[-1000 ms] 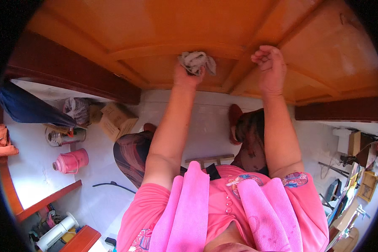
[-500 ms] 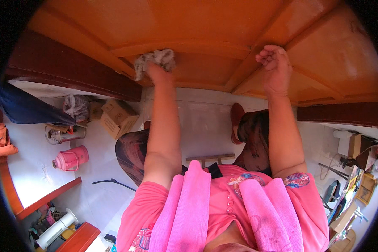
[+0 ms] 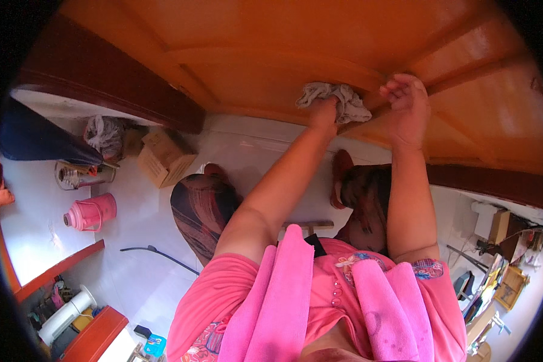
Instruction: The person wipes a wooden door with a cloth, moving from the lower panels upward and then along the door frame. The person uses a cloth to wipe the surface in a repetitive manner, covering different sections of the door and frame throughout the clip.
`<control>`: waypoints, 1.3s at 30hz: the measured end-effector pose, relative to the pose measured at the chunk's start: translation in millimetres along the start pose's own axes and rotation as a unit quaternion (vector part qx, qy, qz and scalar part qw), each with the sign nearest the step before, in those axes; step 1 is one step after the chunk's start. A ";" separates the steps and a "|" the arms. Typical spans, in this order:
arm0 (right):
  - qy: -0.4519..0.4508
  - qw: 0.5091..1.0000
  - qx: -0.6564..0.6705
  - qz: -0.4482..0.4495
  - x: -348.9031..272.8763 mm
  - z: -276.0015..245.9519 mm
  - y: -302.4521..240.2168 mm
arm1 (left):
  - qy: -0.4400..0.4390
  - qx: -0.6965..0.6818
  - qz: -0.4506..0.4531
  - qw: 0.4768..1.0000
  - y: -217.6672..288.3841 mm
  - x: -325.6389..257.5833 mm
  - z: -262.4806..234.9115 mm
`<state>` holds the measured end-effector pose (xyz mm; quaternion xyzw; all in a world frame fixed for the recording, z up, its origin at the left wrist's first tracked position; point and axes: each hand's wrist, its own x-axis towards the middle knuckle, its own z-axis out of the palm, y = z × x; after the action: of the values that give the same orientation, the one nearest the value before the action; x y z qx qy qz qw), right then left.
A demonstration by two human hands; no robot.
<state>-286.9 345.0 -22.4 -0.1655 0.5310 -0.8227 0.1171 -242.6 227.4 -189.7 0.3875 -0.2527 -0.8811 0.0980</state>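
Observation:
In my left hand (image 3: 324,113) is a crumpled grey-white cloth (image 3: 351,104), pressed against the lower part of an orange-brown wooden door (image 3: 253,78) with raised panels. The fingers are partly hidden behind the wrist and the cloth. My right hand (image 3: 408,104) rests at the same door, a little to the right of the cloth. Its fingers are loosely bent and slightly apart, and nothing shows in them.
Dark red frame pieces (image 3: 114,72) flank the door. At left on the pale floor stand a cardboard box (image 3: 165,158), a pink thermos flask (image 3: 92,212) and a glass-and-metal vessel (image 3: 84,175). A small wooden stool (image 3: 311,225) is under me. Assorted clutter (image 3: 485,289) lines the right.
My left hand has slid the cloth rightward across the door, close to my right hand. The right hand has shifted slightly right and down in the view.

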 end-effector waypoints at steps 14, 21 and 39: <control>-0.009 1.000 -0.016 0.006 1.4 9.3 4.4 | 0.224 0.099 0.450 0.859 188.4 -33.1 -108.6; -0.013 0.999 -0.029 -0.002 -0.5 -0.4 1.7 | 0.286 0.814 0.141 0.486 219.4 19.1 -159.8; -0.081 0.994 -0.079 0.001 -2.1 -8.2 5.8 | 0.313 0.837 0.061 0.446 144.2 84.8 -217.0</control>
<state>-288.1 350.3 -31.1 -0.2395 0.5836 -0.7618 0.1473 -144.7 -7.0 -292.3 0.5147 -0.8428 -0.0542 -0.1476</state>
